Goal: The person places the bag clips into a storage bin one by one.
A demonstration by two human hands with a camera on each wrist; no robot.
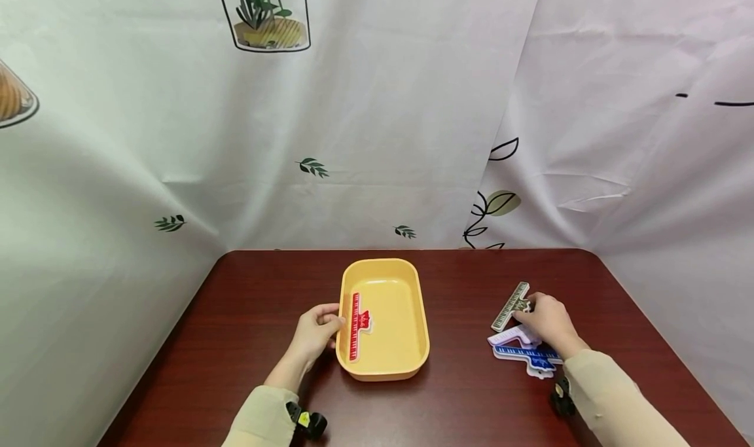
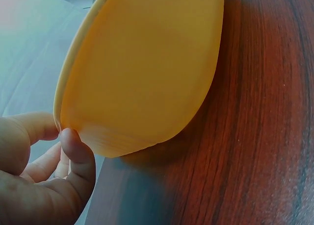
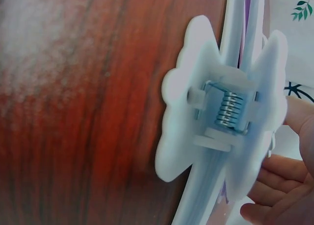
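A yellow tray (image 1: 385, 371) is on the table, its left rim pinched between the thumb and fingers of my left hand (image 1: 315, 336). The left wrist view has that hand (image 2: 54, 171) at the rim of the tray (image 2: 147, 63). Inside the tray, along its left wall, lies a red clip (image 1: 355, 329) with a piano-key pattern. On the right, my right hand (image 1: 550, 322) pinches the handle of a dark green piano-key clip (image 1: 510, 308). Just below are a lilac clip (image 1: 510, 336) and a blue clip (image 1: 521, 353), overlapping. A white clip handle with a spring (image 3: 228, 110) fills the right wrist view before the fingers.
The dark red wooden table (image 1: 459, 408) carries all of this. A pale printed curtain (image 1: 383, 139) hangs behind and along both sides of the table. Each wrist wears a small black camera, such as the left one (image 1: 309, 422).
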